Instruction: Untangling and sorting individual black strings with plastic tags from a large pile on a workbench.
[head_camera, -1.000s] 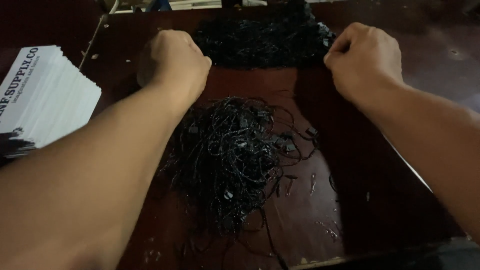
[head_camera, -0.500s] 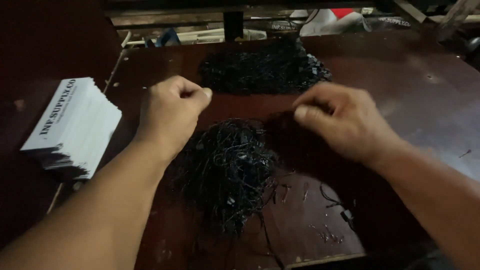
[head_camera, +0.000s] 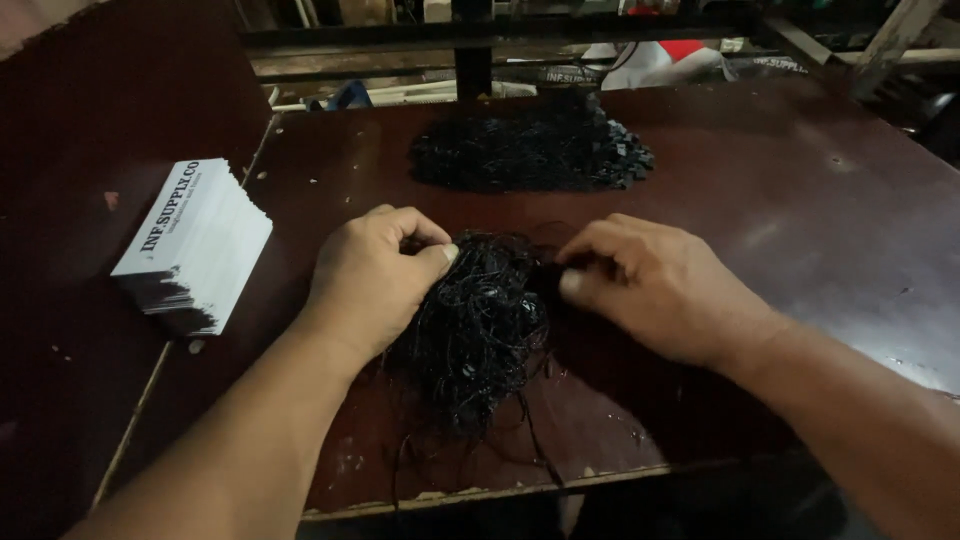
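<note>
Lying between both hands, the black string tangle (head_camera: 475, 330) touches their fingertips.

A black tangle of cords (head_camera: 475, 330) is noted at centre. A matt black heap (head_camera: 535, 150) is recorded at 12 o'clock. A white card stack (head_camera: 195, 240), black-edged, is seen at 9 o'clock. The table (head_camera: 800, 220) is dark reddish-brown.

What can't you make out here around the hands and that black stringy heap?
All from the head view:
- Whether the left hand or right hand pinches single strands of the black string tangle: curled fingers cover the fingertips.
- What the far black pile is made of: too small and dark.
- The lower cards in the white card stack: the top card covers them.
- The shelf clutter behind the table: dim, cut by the top edge.
</note>
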